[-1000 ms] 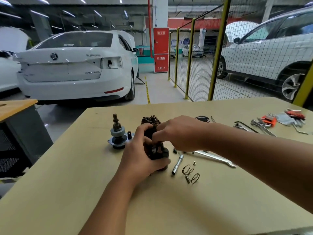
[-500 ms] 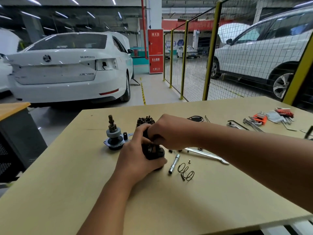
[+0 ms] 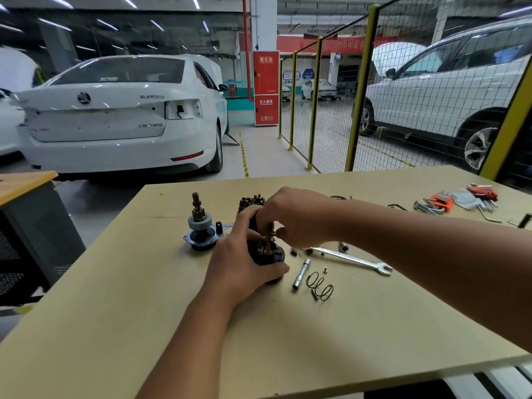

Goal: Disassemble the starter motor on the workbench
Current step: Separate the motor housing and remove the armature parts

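The left hand (image 3: 244, 269) is gripping the dark cylindrical starter motor body (image 3: 266, 251) at mid-bench while the right hand (image 3: 293, 217) is pinching a small metal piece at its top. Steadying the body and pulling straight seems wise, since loose parts like the black wire spring (image 3: 319, 287) and silver socket tube (image 3: 300, 273) are lying just right.

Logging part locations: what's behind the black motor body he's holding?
Behind the motor body, a dark toothed part stands on the workbench; the left hand and right hand hide its lower portion.
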Demonstrator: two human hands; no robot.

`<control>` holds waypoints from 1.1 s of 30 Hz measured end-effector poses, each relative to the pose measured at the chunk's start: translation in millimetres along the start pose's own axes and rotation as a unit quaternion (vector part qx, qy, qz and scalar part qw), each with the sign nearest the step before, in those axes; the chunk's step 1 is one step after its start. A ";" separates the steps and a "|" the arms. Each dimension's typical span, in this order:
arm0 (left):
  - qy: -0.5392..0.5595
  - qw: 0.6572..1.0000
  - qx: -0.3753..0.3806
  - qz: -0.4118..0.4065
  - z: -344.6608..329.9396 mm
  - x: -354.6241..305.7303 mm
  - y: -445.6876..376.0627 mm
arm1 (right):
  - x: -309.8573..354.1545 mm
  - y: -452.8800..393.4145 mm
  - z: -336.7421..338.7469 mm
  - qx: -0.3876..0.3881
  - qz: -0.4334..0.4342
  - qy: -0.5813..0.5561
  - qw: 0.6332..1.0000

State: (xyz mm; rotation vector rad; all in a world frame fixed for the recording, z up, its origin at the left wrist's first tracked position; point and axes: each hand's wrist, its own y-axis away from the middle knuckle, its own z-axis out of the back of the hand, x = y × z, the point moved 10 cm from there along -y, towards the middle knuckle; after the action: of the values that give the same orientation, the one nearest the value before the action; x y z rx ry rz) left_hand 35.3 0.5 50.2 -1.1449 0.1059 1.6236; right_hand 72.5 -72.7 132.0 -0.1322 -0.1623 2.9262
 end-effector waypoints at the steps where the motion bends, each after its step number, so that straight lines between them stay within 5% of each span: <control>1: 0.001 1.000 -0.001 0.001 0.2 0.1 0.1 | -0.7 0.7 0.5 -0.001 -0.006 -0.019 1.000; 12: 0.017 1.000 0.008 0.000 -1.6 0.3 0.8 | -5.5 5.0 -16.1 0.008 -0.029 -0.079 0.996; 25: 0.036 0.999 0.016 0.006 -3.2 1.4 -0.7 | -8.3 12.4 -18.8 -0.086 0.009 -0.060 0.994; 29: 0.048 0.999 0.018 0.005 -4.9 2.9 -1.2 | -30.5 15.9 -20.1 -0.119 -0.034 -0.106 0.987; 33: 0.051 0.999 0.000 0.012 -2.4 2.1 -0.8 | -61.9 20.8 -43.0 -0.070 -0.117 -0.104 0.985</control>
State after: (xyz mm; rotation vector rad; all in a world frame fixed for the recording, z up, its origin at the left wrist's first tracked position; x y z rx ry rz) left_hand 37.5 0.9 47.8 -1.2314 0.1869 1.5854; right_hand 132.9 -101.7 91.7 0.1613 -0.3898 2.6868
